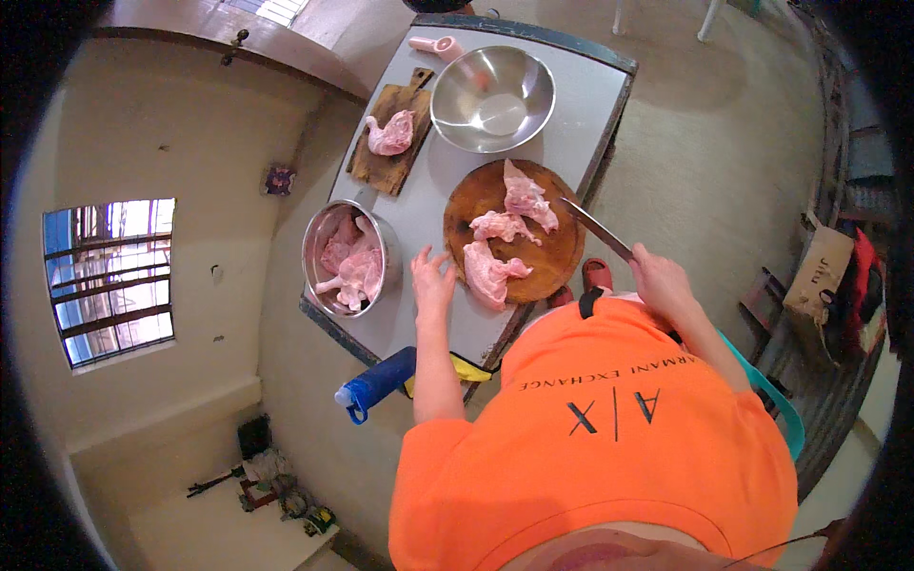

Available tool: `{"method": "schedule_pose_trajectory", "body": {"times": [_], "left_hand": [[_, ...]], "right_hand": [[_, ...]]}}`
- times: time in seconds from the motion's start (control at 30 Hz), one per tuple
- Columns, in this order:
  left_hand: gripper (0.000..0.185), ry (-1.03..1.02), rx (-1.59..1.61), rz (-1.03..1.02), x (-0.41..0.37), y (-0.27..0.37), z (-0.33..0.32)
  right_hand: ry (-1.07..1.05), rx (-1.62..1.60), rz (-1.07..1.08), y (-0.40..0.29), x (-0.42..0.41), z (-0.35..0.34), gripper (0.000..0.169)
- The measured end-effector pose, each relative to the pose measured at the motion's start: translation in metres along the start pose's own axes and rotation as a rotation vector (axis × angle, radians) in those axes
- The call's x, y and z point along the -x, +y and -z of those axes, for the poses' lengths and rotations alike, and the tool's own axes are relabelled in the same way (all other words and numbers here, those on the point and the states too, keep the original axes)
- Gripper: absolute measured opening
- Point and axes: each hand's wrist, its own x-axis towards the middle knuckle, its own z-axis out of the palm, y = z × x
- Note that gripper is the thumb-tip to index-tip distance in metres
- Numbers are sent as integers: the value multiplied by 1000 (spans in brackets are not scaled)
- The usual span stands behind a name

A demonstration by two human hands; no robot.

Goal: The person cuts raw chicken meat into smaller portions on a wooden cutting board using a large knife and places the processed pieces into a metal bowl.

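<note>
My right hand (660, 278) is closed around the handle of a knife (600, 232), whose tip reaches the right edge of the round wooden board (557, 264). Three raw chicken pieces lie on that board: one at the top (528, 196), one in the middle (500, 226) and one at the lower left (489, 275), partly past the rim. My left hand (433, 278) is empty with fingers apart, between the board and a steel pot (389, 260) holding raw chicken pieces (357, 271). Another chicken piece (391, 133) rests on a rectangular wooden board (378, 171).
A large steel bowl (493, 100) stands at the table's (593, 78) far side, beside a pink handled utensil (439, 46). A blue bottle (375, 382) and a yellow item (468, 369) are by the near left corner. A cardboard box (817, 271) stands at right.
</note>
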Motion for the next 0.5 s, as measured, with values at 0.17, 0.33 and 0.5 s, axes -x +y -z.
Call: {"method": "schedule_pose_trajectory", "body": {"times": [0.17, 0.33, 0.5], "left_hand": [[41, -142, 278, -294, -52, 66, 7], [38, -276, 190, -281, -77, 68, -16], [44, -451, 390, 41, -83, 70, -5]], "right_hand": [[67, -27, 95, 16, -9, -8, 18], [40, -51, 62, 25, -9, -7, 18], [38, -94, 65, 38, -12, -7, 19]]}}
